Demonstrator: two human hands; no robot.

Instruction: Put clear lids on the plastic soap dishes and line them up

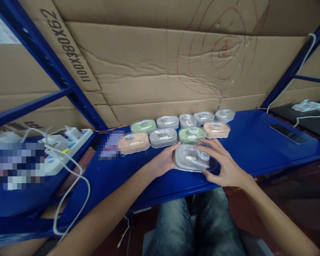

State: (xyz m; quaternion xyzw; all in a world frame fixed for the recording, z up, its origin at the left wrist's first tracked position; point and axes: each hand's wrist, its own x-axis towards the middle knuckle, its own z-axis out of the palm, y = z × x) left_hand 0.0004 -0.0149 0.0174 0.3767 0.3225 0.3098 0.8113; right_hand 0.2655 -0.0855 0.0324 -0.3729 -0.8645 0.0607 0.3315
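Observation:
A grey oval plastic box [185, 163] with a clear lid and a round sticker is near the front edge of the blue table. My left hand [164, 161] grips its left end. Around the right end curves my right hand [224, 165], its fingers at the back of the lid and its thumb at the front edge. Just behind stand a similar green box [186, 137], a grey box [158, 140] and a peach box [220, 131]. Another peach box [138, 137] is farther left.
Several more lidded boxes, including a green one [140, 127], line the back by the cardboard wall [149, 64]. A phone [288, 133] lies to the right on the blue table [252, 138]. Left are a power strip [81, 137], a loose white cable [89, 190] and blue rack posts [49, 58].

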